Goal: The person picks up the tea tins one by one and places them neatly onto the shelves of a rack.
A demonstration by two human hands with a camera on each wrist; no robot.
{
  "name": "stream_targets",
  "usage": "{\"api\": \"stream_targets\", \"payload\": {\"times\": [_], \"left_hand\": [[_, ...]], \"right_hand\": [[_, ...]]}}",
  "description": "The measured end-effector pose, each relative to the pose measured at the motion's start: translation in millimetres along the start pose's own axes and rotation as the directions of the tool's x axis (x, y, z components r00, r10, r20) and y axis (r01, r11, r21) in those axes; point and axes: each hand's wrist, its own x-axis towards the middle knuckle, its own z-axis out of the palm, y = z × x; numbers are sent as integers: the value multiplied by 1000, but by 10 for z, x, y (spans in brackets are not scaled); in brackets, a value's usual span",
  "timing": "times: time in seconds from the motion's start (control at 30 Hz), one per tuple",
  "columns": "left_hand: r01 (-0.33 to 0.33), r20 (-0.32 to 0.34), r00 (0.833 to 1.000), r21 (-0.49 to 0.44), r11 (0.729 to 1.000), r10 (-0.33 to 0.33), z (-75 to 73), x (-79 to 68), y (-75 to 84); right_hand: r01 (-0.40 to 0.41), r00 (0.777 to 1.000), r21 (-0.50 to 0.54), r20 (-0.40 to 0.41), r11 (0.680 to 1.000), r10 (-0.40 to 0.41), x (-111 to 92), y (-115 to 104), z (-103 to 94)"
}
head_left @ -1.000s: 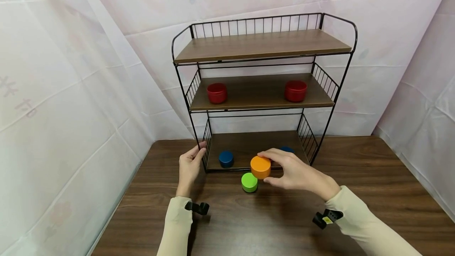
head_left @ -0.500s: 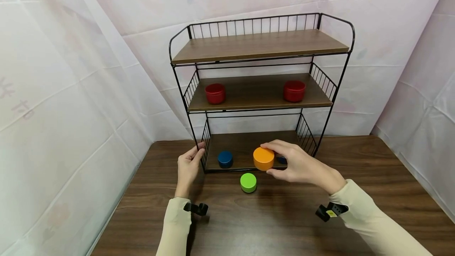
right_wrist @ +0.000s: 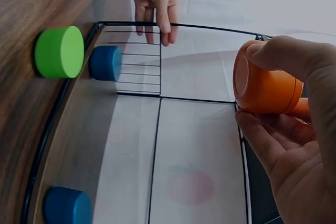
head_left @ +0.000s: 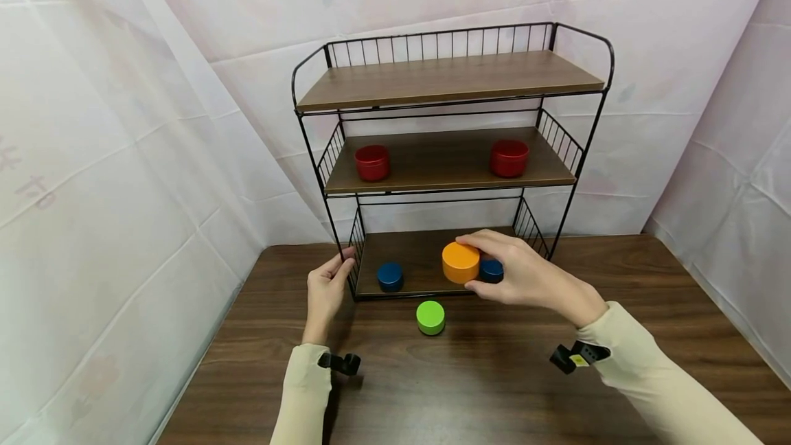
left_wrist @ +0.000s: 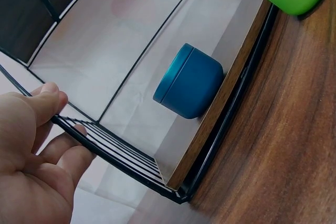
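My right hand [head_left: 534, 273] grips a round orange tin [head_left: 460, 263] between thumb and fingers, raised in front of the bottom shelf of a wire-framed rack [head_left: 451, 77]. In the right wrist view the orange tin [right_wrist: 273, 90] is held clear of the shelf. My left hand [head_left: 324, 297] pinches the rack's left front upright, low down; the left wrist view shows its thumb and fingers around the black wire. Two blue tins, one at left [head_left: 390, 277] and one at right [head_left: 491, 270], sit on the bottom shelf. A green tin [head_left: 430, 318] stands on the table before the rack.
Two red tins, one left [head_left: 372, 163] and one right [head_left: 509, 158], stand on the middle shelf. Wire side rails and uprights bound the shelves. The rack stands at the back of a wooden table [head_left: 395, 397], with pale cloth [head_left: 123, 156] hanging behind and beside it.
My right hand has lifted the orange tin up and slightly right, from near the green tin to before the bottom shelf. The right blue tin shows more fully. My left hand keeps its hold.
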Motion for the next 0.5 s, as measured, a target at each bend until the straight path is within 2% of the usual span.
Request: {"api": "stream_targets", "payload": {"times": [0.23, 0.5], "left_hand": [[31, 17, 999, -14, 999, -31, -3, -10, 12], [31, 16, 999, -17, 999, -31, 5, -5, 8]], "right_hand": [[32, 999, -34, -37, 999, -33, 58, -6, -125], [69, 995, -4, -71, 998, -69, 161, 0, -280]]}}
